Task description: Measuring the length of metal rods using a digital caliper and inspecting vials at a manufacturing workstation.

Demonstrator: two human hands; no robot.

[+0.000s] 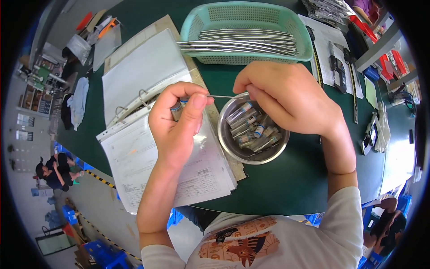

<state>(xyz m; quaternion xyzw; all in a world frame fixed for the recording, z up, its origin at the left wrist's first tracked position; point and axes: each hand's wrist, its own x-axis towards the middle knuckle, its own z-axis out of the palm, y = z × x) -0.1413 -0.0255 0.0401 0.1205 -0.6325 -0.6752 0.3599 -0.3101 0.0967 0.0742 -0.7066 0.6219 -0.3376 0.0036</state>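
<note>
Above the binder, my left hand point(175, 127) is closed, thumb and forefinger pinching one end of a thin metal pin point(224, 97). Small clear tubes with blue bands point(176, 110) show between its curled fingers. My right hand point(293, 96) is closed at the pin's other end, over the bowl's far right rim; its fingertips are partly hidden. Under the pin stands a round steel bowl point(255, 160) holding several clear tubes point(260, 130) with blue-and-white labels. Beyond my hands, a green plastic basket point(244, 11) holds long, thin metal rods point(248, 41).
An open ring binder point(139, 71) with printed sheets lies left of the bowl on the green table point(268, 193). Digital calipers point(337, 69) and a steel rule lie on paper at right, near white gloves point(382, 130). Other people point(58, 170) sit at left and right.
</note>
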